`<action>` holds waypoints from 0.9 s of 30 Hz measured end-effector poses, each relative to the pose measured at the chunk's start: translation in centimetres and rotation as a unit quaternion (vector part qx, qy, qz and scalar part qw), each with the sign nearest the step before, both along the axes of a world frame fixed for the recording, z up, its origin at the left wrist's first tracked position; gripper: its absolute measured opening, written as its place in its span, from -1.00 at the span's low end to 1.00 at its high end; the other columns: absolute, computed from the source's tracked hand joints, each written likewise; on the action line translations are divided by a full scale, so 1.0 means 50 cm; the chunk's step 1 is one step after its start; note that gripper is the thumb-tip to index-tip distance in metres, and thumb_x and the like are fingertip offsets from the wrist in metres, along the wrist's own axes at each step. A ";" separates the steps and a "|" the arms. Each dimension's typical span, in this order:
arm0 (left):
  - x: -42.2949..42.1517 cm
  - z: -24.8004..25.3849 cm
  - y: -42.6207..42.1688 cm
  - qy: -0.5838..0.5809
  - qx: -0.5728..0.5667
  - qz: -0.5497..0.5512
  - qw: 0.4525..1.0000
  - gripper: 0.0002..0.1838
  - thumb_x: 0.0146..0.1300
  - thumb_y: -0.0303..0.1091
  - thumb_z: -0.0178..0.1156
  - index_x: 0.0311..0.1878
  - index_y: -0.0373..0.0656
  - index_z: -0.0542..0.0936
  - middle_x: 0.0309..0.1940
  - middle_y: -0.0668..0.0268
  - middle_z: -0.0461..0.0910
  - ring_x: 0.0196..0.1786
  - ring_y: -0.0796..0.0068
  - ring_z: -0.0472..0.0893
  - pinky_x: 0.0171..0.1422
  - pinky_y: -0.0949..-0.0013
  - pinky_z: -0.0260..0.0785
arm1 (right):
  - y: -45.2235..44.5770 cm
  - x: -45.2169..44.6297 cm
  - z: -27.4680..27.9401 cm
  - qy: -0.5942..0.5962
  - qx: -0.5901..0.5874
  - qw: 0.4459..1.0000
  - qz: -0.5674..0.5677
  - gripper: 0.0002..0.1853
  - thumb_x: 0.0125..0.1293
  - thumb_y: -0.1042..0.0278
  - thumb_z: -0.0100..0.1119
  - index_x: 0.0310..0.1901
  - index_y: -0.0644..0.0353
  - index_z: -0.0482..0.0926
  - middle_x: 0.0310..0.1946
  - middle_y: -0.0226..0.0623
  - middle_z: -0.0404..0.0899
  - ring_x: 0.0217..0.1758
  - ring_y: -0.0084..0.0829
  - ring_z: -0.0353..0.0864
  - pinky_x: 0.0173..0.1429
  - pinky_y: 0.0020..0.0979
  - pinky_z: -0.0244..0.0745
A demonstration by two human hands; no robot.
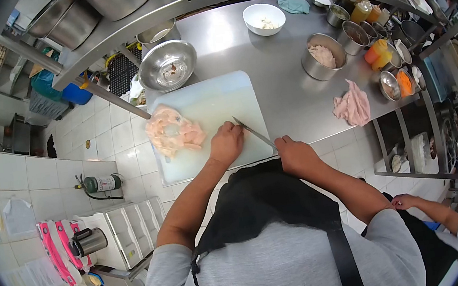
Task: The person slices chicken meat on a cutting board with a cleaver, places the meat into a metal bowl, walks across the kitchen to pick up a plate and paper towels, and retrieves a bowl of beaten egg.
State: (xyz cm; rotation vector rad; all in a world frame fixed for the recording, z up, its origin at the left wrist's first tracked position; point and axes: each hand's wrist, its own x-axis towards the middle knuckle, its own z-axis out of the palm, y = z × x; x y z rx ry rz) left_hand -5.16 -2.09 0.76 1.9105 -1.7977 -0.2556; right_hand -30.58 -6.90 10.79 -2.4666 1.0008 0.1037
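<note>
I can count one knife (256, 133), one cutting board (234, 91) and one heap of raw meat (173, 131) on it, two cloths (352, 104) on one counter (283, 73), one fire extinguisher (100, 184) and, over there, one jug (93, 241).

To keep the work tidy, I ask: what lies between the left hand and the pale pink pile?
In the head view, only a narrow bare stretch of cutting board lies between the left hand and the pale pink pile.
</note>
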 end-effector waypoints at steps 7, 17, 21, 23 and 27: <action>0.016 -0.016 -0.008 0.021 -0.011 0.003 1.000 -0.81 0.38 -0.38 0.35 0.02 -0.09 0.77 -0.07 0.20 0.65 0.00 0.02 0.72 0.05 0.03 0.65 | -0.039 0.100 -0.049 -0.012 0.004 1.000 -0.005 -0.74 0.34 0.59 0.09 0.05 0.34 0.47 -0.09 0.15 0.63 -0.12 0.23 0.75 0.00 0.13 0.68; 0.017 -0.039 0.011 0.067 -0.099 0.015 0.993 -0.86 0.38 -0.39 0.38 -0.03 -0.12 0.78 -0.09 0.22 0.69 0.01 0.07 0.71 0.08 0.08 0.63 | -0.094 0.108 -0.023 -0.011 -0.003 1.000 0.023 -0.72 0.32 0.58 0.14 0.07 0.34 0.50 -0.05 0.13 0.65 -0.07 0.20 0.77 0.05 0.10 0.69; 0.018 -0.036 0.010 0.078 -0.091 0.023 0.992 -0.88 0.38 -0.39 0.39 -0.07 -0.13 0.77 -0.09 0.23 0.70 0.01 0.07 0.72 0.07 0.08 0.63 | -0.065 0.059 0.015 0.028 0.008 0.999 0.045 -0.70 0.30 0.59 0.15 0.07 0.33 0.48 -0.08 0.13 0.64 -0.10 0.20 0.76 0.01 0.11 0.67; 0.019 -0.035 0.007 0.078 -0.095 0.022 0.992 -0.90 0.38 -0.39 0.39 -0.09 -0.14 0.77 -0.09 0.23 0.70 0.00 0.08 0.72 0.07 0.08 0.63 | -0.055 0.047 0.026 0.043 0.012 0.998 0.053 -0.69 0.30 0.60 0.15 0.08 0.33 0.47 -0.08 0.13 0.63 -0.10 0.19 0.76 0.00 0.10 0.67; 0.023 -0.034 0.004 0.096 -0.090 0.013 0.991 -0.91 0.37 -0.40 0.39 -0.11 -0.14 0.77 -0.12 0.22 0.70 0.00 0.07 0.72 0.08 0.07 0.62 | -0.060 0.050 0.018 0.059 0.027 0.996 0.058 -0.70 0.31 0.60 0.14 0.07 0.34 0.48 -0.08 0.14 0.64 -0.09 0.20 0.76 0.01 0.10 0.68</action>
